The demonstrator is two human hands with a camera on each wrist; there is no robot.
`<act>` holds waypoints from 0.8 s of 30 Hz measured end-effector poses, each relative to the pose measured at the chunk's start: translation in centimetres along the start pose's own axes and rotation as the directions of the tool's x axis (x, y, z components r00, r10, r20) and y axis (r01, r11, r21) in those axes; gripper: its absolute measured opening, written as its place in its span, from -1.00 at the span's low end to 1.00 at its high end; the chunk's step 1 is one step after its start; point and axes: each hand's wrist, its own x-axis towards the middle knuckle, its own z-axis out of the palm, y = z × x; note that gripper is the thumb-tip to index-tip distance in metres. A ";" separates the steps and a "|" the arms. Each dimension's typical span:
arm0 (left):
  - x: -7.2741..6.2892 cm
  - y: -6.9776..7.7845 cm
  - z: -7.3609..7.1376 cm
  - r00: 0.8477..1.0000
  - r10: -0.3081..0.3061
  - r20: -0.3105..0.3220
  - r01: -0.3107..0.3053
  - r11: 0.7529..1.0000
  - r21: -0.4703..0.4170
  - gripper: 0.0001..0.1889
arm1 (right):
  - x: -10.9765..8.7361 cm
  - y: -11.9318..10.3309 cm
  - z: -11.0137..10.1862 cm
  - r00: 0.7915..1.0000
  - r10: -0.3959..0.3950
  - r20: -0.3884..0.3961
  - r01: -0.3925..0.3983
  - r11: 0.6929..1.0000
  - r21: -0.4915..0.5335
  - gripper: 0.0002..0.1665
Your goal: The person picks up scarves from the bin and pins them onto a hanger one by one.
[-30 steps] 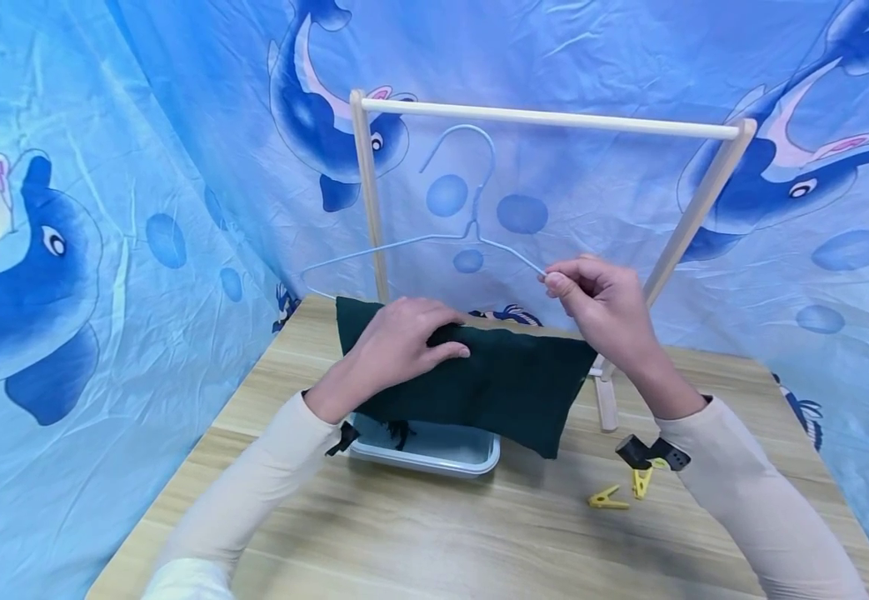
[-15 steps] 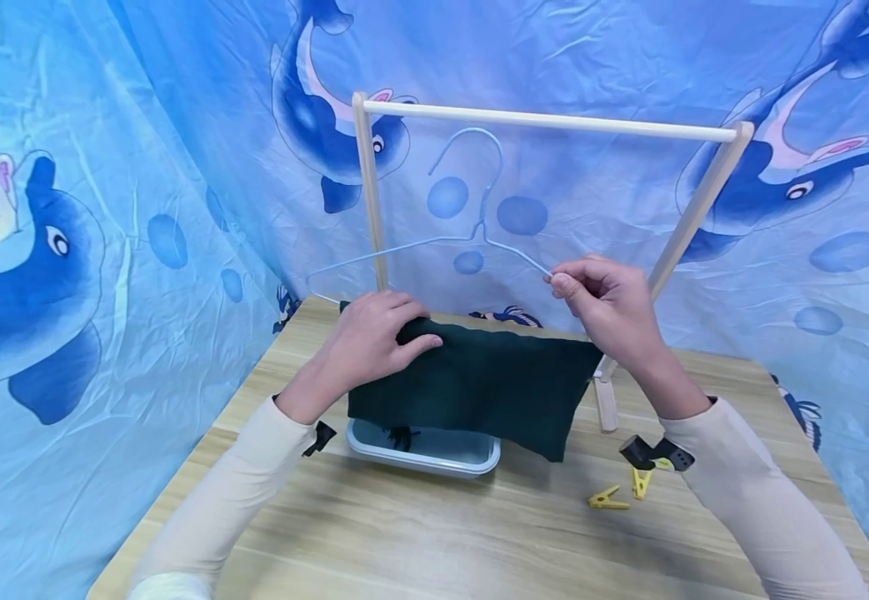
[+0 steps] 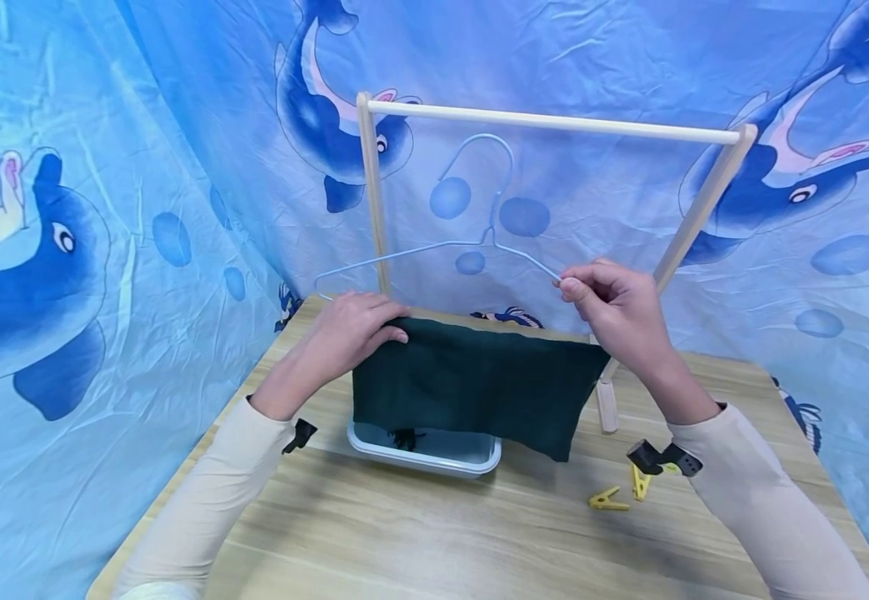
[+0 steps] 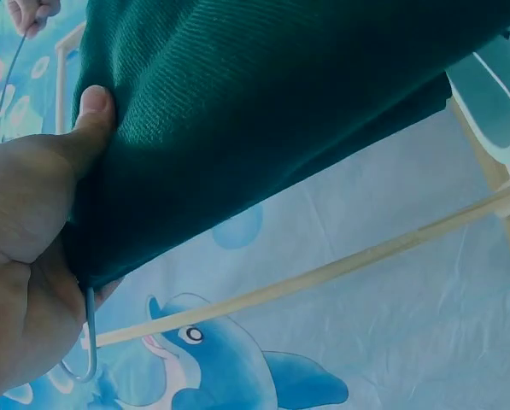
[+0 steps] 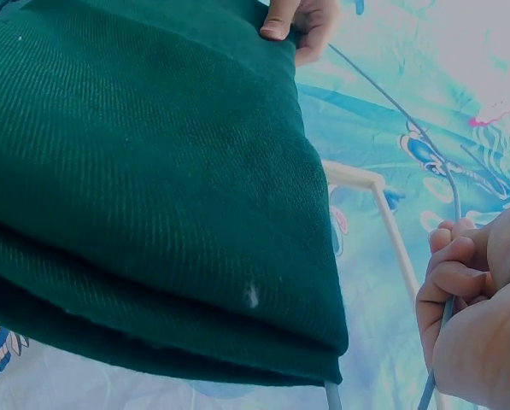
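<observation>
A dark green ribbed cloth (image 3: 479, 375) hangs folded over the lower bar of a pale blue wire hanger (image 3: 492, 223). My left hand (image 3: 347, 333) holds the cloth's upper left corner. In the left wrist view, that thumb (image 4: 96, 107) lies on the cloth's near face, and the fingers are mostly hidden behind it. The hanger's right shoulder is pinched by my right hand (image 3: 617, 308). From the right wrist view, the bare hanger end sticks out below the cloth's edge, and curled fingers (image 5: 455, 278) grip the wire. The hanger's hook stands free, pointing up.
Behind the hanger stands a wooden rack with a white top rail (image 3: 554, 122). Under the cloth sits a pale plastic basin (image 3: 434, 463) with something dark (image 3: 407, 438) in it. Two yellow clothes pegs (image 3: 608, 500) lie at the right on the wooden table (image 3: 434, 542).
My left hand has slid left along the cloth's top edge to its corner. Hanger, cloth and right hand have shifted slightly right and down.
</observation>
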 end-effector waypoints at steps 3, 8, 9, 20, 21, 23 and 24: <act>0.0 -0.1 -0.1 1.000 -0.003 0.002 0.003 1.000 -0.001 -0.71 | -0.1 0.1 0.0 1.000 0.000 -0.001 0.000 1.000 0.010 -0.88; -0.1 -0.2 0.0 1.000 -0.011 -0.011 0.011 1.000 -0.027 -0.67 | -0.2 0.3 -0.2 1.000 0.011 -0.003 -0.011 1.000 0.011 -0.87; -0.1 -0.1 0.1 1.000 -0.015 -0.019 0.014 0.999 -0.035 -0.66 | -0.2 0.3 -0.2 1.000 0.016 -0.002 -0.016 1.000 0.009 -0.87; -0.5 0.8 -1.2 0.959 -0.069 -0.275 0.004 0.973 -0.230 -0.61 | -0.1 0.6 -0.6 0.999 0.031 0.014 -0.031 0.999 -0.010 -0.85; -0.5 0.8 -1.4 0.952 -0.068 -0.300 -0.003 0.973 -0.232 -0.61 | -0.1 0.6 -0.6 0.999 0.028 0.015 -0.028 1.000 -0.011 -0.85; -0.4 0.5 -1.8 0.935 -0.073 -0.347 -0.008 0.973 -0.229 -0.63 | -0.1 0.7 -0.7 1.000 0.026 0.016 -0.026 1.000 -0.012 -0.85; -0.4 0.4 -2.0 0.926 -0.078 -0.369 -0.009 0.974 -0.227 -0.64 | -0.1 0.7 -0.7 1.000 0.025 0.016 -0.024 1.000 -0.014 -0.85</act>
